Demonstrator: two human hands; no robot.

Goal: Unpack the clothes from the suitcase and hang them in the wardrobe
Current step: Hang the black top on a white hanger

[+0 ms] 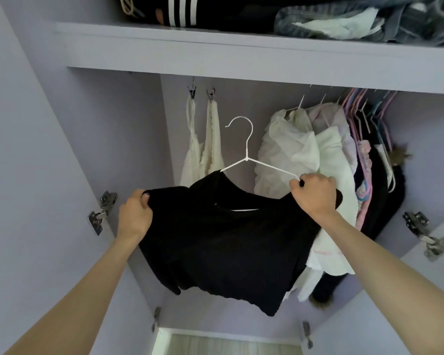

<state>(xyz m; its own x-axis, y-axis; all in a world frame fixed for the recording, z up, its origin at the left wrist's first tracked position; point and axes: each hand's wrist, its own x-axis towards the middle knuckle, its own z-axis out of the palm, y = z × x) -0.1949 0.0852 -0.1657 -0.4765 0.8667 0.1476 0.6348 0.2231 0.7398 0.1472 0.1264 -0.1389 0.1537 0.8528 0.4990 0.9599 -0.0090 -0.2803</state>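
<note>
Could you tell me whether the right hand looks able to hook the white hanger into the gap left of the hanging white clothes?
Probably yes. The right hand grips the white hanger, whose hook stands free before that gap; only the black top, held by the left hand, needs seating first.

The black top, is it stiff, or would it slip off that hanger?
Probably floppy: the black top sags between the left hand and right hand. It looks light. It might slip off, since the thin white hanger sits half bare.
</note>
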